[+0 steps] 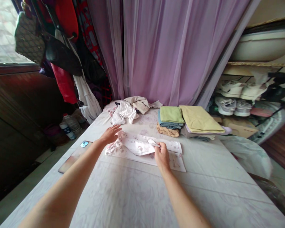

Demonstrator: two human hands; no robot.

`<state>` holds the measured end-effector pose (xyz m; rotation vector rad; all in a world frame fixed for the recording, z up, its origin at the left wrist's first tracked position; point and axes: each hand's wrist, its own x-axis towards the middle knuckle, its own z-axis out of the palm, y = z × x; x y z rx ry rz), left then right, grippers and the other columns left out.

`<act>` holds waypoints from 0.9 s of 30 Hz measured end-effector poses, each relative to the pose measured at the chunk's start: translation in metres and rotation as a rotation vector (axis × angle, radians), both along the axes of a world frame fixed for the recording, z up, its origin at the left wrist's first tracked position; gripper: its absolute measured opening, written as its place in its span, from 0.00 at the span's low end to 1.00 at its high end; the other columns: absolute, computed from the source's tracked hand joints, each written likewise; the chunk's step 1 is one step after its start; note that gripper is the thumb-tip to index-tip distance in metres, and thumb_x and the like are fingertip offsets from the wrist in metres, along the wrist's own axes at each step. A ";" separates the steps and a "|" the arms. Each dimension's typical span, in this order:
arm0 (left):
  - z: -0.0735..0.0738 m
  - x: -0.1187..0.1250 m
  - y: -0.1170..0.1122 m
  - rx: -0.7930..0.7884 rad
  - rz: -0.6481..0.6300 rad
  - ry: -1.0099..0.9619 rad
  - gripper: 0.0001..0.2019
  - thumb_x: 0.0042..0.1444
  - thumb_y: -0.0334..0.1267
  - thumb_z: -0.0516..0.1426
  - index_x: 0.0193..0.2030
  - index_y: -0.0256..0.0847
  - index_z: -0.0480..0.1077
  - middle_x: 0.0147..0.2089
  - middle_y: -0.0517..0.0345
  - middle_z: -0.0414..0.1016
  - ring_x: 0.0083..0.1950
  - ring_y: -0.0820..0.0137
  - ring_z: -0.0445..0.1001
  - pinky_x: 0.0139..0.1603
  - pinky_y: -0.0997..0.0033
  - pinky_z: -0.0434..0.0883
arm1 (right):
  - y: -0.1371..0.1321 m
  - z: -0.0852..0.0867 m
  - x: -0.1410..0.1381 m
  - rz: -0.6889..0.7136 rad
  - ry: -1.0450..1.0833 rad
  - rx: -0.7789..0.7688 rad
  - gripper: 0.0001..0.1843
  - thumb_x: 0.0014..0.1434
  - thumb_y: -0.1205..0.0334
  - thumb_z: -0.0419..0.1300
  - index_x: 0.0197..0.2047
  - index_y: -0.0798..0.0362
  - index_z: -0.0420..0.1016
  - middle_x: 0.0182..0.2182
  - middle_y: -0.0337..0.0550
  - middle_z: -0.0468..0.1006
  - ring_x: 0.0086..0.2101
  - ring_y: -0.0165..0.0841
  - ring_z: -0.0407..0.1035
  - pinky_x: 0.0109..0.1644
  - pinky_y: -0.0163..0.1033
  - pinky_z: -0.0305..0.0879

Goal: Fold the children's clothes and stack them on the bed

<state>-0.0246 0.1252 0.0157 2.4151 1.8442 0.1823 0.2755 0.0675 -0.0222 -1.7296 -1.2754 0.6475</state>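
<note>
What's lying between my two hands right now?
A white floral-print garment, partly folded, lies between your left hand and right hand, in the head view.

Folded clothes (178,120) block ahead of the right hand (161,155); open bedsheet (123,196) lies nearer.

White pink-flowered garment (137,146), partly folded, bunched at one end, lying flat

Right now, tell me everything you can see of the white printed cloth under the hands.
The white printed cloth is thin-looking fabric with a small pink print, lying on a pale floral sheet. It is doubled in layers, bunched at its left end, with a straight lower edge. The right hand pinches a fold; the left hand hovers at its upper left edge, perhaps touching.
</note>
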 end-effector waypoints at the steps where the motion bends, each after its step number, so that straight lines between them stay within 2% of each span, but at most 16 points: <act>1: -0.002 0.001 0.002 0.000 -0.014 -0.011 0.27 0.58 0.33 0.51 0.65 0.45 0.65 0.71 0.51 0.58 0.72 0.61 0.55 0.69 0.56 0.55 | -0.001 -0.001 0.001 0.014 -0.022 0.000 0.17 0.51 0.56 0.48 0.39 0.50 0.72 0.24 0.41 0.74 0.26 0.37 0.65 0.30 0.38 0.54; 4: -0.015 0.005 0.002 -0.073 0.026 -0.020 0.24 0.64 0.40 0.46 0.66 0.48 0.63 0.71 0.53 0.60 0.72 0.62 0.54 0.70 0.51 0.50 | -0.004 -0.007 0.005 0.062 -0.034 0.054 0.17 0.50 0.52 0.49 0.38 0.50 0.72 0.27 0.43 0.75 0.29 0.39 0.67 0.33 0.38 0.57; 7: -0.028 0.009 -0.003 -0.151 0.107 -0.027 0.24 0.67 0.44 0.43 0.68 0.52 0.60 0.72 0.56 0.55 0.73 0.61 0.51 0.70 0.44 0.47 | -0.005 -0.010 0.010 0.064 0.004 0.142 0.18 0.51 0.47 0.50 0.34 0.51 0.71 0.31 0.47 0.77 0.33 0.40 0.69 0.38 0.40 0.61; 9: -0.030 0.009 -0.002 -0.151 0.144 -0.054 0.23 0.67 0.44 0.42 0.66 0.53 0.61 0.72 0.58 0.57 0.73 0.61 0.53 0.70 0.45 0.48 | -0.007 -0.011 0.014 0.032 0.032 0.144 0.20 0.53 0.44 0.49 0.33 0.51 0.71 0.30 0.48 0.77 0.33 0.40 0.69 0.37 0.40 0.62; 13: -0.020 0.003 0.013 -0.089 0.186 -0.093 0.20 0.65 0.41 0.45 0.56 0.49 0.72 0.62 0.57 0.73 0.63 0.63 0.68 0.65 0.60 0.61 | -0.010 -0.009 0.021 -0.056 -0.007 0.108 0.23 0.54 0.45 0.49 0.41 0.54 0.73 0.30 0.50 0.78 0.32 0.41 0.70 0.34 0.40 0.60; 15: -0.013 -0.001 0.023 -0.073 0.221 -0.093 0.20 0.63 0.37 0.46 0.55 0.45 0.74 0.59 0.54 0.75 0.60 0.63 0.71 0.61 0.66 0.65 | -0.011 -0.007 0.027 -0.081 -0.067 0.100 0.25 0.52 0.49 0.50 0.46 0.55 0.73 0.30 0.50 0.78 0.31 0.41 0.70 0.34 0.40 0.59; 18: -0.007 -0.007 0.034 -0.081 0.268 -0.094 0.21 0.60 0.32 0.47 0.56 0.42 0.74 0.57 0.52 0.76 0.57 0.61 0.74 0.55 0.67 0.69 | -0.011 -0.005 0.038 -0.090 -0.151 0.051 0.27 0.51 0.53 0.51 0.52 0.55 0.72 0.28 0.48 0.78 0.29 0.41 0.70 0.32 0.40 0.59; 21: -0.005 -0.011 0.038 -0.123 0.256 -0.101 0.22 0.56 0.29 0.50 0.55 0.43 0.75 0.52 0.53 0.79 0.52 0.62 0.77 0.51 0.69 0.71 | -0.010 -0.007 0.049 -0.050 -0.247 0.021 0.27 0.51 0.55 0.52 0.53 0.52 0.73 0.32 0.49 0.80 0.30 0.41 0.71 0.33 0.40 0.60; 27: -0.004 -0.011 0.042 -0.142 0.244 -0.087 0.20 0.51 0.29 0.53 0.48 0.47 0.78 0.47 0.60 0.81 0.49 0.66 0.77 0.49 0.73 0.70 | -0.011 -0.017 0.055 0.010 -0.374 0.106 0.27 0.52 0.58 0.52 0.55 0.52 0.72 0.41 0.50 0.81 0.37 0.40 0.73 0.38 0.39 0.63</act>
